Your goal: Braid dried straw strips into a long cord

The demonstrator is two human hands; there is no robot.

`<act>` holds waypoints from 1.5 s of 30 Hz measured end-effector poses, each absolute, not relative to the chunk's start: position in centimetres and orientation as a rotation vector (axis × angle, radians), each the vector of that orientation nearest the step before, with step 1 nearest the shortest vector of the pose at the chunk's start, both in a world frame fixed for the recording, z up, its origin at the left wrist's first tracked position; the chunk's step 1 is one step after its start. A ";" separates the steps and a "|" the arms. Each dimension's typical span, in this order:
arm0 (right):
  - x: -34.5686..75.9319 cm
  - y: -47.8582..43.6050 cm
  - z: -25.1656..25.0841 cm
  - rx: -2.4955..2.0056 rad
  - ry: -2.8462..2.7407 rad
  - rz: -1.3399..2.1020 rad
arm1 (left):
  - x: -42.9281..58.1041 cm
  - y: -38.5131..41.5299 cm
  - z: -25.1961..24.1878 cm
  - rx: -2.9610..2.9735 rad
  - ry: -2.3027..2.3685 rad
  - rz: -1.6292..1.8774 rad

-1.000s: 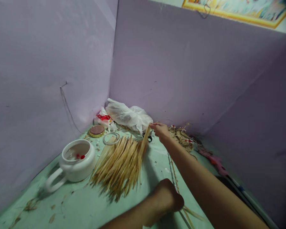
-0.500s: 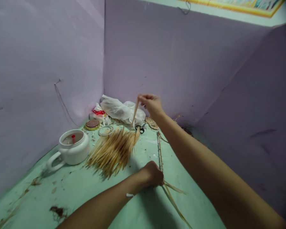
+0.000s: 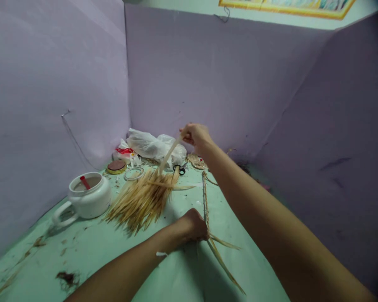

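My left hand [image 3: 193,225] is closed on the near end of a thin braided cord [image 3: 206,197], low over the green surface. Loose straw strands [image 3: 222,261] fan out from the braid below that fist. Farther off, my right hand [image 3: 195,135] is raised and pinches the top of a pale straw strip [image 3: 171,152]. The strip slants down to the left, its lower end at the far edge of a spread bundle of straw strips [image 3: 141,203]. One separate strip [image 3: 182,188] lies across the bundle and sticks out to its right.
A white handled pot [image 3: 90,197] with a red stick [image 3: 85,183] stands left of the bundle. Behind lie a round tin [image 3: 116,166], a ring [image 3: 134,173], black-handled scissors [image 3: 180,170] and a white plastic bag [image 3: 148,144]. Purple walls [image 3: 208,75] enclose the surface.
The strip in my right hand has swung from near upright to a slant, and a loose strip now lies across the bundle. My left hand keeps its hold. The view has shifted slightly.
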State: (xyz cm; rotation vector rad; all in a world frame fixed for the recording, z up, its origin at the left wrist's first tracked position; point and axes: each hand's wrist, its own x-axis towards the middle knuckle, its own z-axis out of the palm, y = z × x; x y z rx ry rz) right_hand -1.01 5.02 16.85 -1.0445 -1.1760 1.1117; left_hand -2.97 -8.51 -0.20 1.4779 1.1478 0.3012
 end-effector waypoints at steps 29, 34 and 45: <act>12.3 -11.0 1.3 -1.512 -1.752 1.351 | -4.5 -8.8 2.2 1.254 1.050 0.333; 12.2 -11.1 1.4 -1.506 -1.869 1.192 | -4.4 -8.8 1.9 1.253 1.073 0.324; 11.9 -11.4 1.5 -1.524 -1.861 1.185 | -3.5 -9.4 2.1 1.268 1.171 0.355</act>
